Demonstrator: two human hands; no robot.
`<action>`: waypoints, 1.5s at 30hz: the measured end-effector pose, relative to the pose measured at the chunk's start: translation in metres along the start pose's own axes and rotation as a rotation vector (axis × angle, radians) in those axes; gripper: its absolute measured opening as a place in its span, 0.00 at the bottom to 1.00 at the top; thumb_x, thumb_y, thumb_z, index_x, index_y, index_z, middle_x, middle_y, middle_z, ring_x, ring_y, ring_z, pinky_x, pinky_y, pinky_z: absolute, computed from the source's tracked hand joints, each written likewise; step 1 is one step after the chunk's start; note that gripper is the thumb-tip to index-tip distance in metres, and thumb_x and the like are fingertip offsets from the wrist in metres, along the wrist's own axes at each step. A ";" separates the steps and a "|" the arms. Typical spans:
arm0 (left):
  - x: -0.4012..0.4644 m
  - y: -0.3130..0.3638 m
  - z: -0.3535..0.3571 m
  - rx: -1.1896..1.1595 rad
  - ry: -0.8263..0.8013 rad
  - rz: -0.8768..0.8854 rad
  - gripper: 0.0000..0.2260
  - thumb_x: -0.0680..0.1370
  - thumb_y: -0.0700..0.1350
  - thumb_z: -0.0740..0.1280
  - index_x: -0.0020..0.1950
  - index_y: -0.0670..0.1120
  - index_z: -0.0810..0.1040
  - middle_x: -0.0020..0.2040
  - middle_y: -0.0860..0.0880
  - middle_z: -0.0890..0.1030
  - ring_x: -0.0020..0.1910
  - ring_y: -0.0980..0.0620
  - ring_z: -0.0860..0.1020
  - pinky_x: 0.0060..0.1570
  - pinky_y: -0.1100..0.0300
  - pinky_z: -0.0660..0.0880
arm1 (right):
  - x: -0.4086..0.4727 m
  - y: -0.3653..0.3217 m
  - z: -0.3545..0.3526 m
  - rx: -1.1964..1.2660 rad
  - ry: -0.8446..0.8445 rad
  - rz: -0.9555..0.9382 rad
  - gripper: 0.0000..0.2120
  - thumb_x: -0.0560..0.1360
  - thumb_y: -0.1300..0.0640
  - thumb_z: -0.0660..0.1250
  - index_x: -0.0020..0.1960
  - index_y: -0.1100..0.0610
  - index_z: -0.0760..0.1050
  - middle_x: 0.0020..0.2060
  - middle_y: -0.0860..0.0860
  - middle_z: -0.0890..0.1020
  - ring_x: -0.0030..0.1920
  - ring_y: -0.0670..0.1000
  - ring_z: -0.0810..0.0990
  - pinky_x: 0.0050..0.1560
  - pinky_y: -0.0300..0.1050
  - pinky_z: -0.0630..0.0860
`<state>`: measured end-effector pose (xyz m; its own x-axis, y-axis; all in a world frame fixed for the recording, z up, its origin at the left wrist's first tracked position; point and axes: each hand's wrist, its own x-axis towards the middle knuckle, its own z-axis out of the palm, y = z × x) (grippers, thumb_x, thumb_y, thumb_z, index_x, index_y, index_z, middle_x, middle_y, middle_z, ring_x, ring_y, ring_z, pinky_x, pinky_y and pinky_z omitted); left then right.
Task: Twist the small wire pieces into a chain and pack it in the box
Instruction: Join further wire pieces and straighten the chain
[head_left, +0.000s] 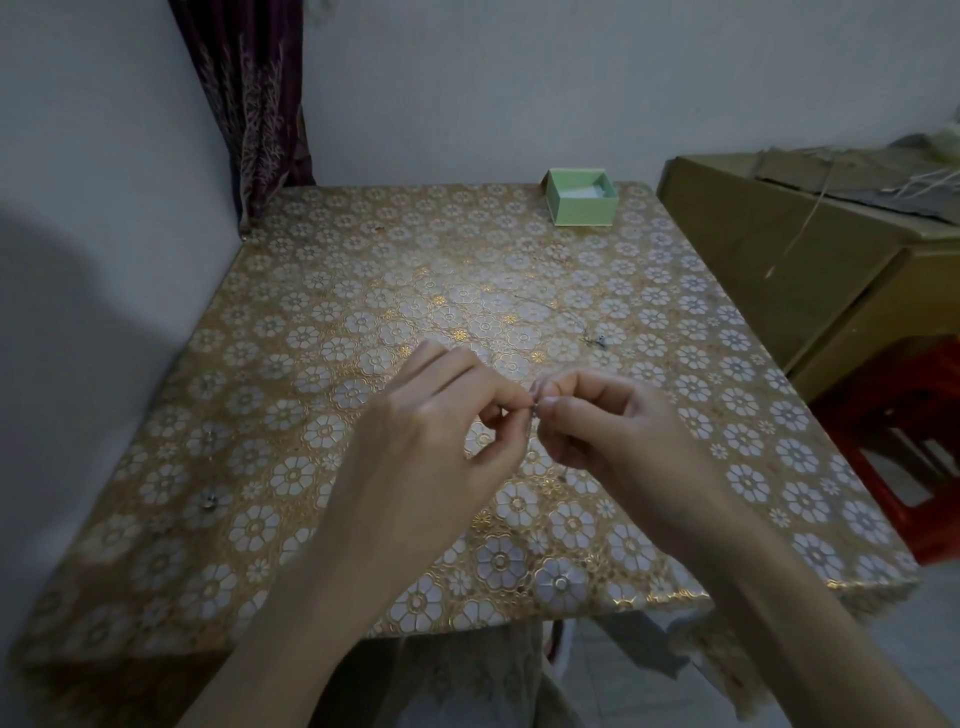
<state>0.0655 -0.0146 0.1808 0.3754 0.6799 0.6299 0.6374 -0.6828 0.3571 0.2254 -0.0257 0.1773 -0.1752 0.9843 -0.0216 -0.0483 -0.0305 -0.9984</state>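
Note:
My left hand (441, 415) and my right hand (597, 426) meet above the middle of the table, fingertips almost touching. Both pinch a small thin wire piece (534, 411) between thumb and forefinger; it is tiny and mostly hidden by the fingers. A thin wire strand (563, 470) hangs down below my right hand. A length of fine wire chain (571, 322) lies on the cloth beyond my hands, ending in a small dark knot (598, 341). The open green box (582, 200) stands at the far right of the table, with white lining inside.
The table (311, 312) wears a gold floral cloth and sits in a wall corner beside a dark curtain (254, 104). Small metal bits (210, 501) lie at the left. A cardboard box (779, 249) and a red stool (904, 441) stand to the right.

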 end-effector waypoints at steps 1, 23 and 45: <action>0.000 0.000 0.001 -0.006 0.006 -0.009 0.06 0.74 0.44 0.64 0.41 0.46 0.79 0.36 0.57 0.72 0.40 0.60 0.69 0.42 0.68 0.69 | 0.000 0.000 0.000 -0.006 -0.003 -0.007 0.05 0.67 0.56 0.66 0.34 0.52 0.78 0.31 0.53 0.74 0.31 0.47 0.69 0.37 0.43 0.65; -0.001 -0.001 0.007 -0.144 -0.042 -0.071 0.05 0.73 0.45 0.63 0.40 0.46 0.76 0.37 0.55 0.71 0.39 0.61 0.68 0.43 0.72 0.67 | 0.004 0.011 0.001 0.120 -0.010 -0.057 0.04 0.63 0.54 0.67 0.33 0.55 0.75 0.38 0.48 0.78 0.37 0.51 0.70 0.39 0.44 0.66; -0.001 -0.005 0.007 -0.494 -0.108 -0.236 0.02 0.71 0.48 0.63 0.40 0.52 0.75 0.39 0.58 0.74 0.39 0.58 0.73 0.39 0.71 0.68 | 0.006 0.014 -0.001 0.283 -0.050 -0.009 0.05 0.68 0.63 0.63 0.35 0.57 0.75 0.37 0.52 0.79 0.35 0.47 0.73 0.39 0.42 0.66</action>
<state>0.0662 -0.0097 0.1740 0.3435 0.8356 0.4287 0.3311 -0.5349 0.7774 0.2241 -0.0197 0.1636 -0.2217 0.9751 -0.0034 -0.3215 -0.0764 -0.9438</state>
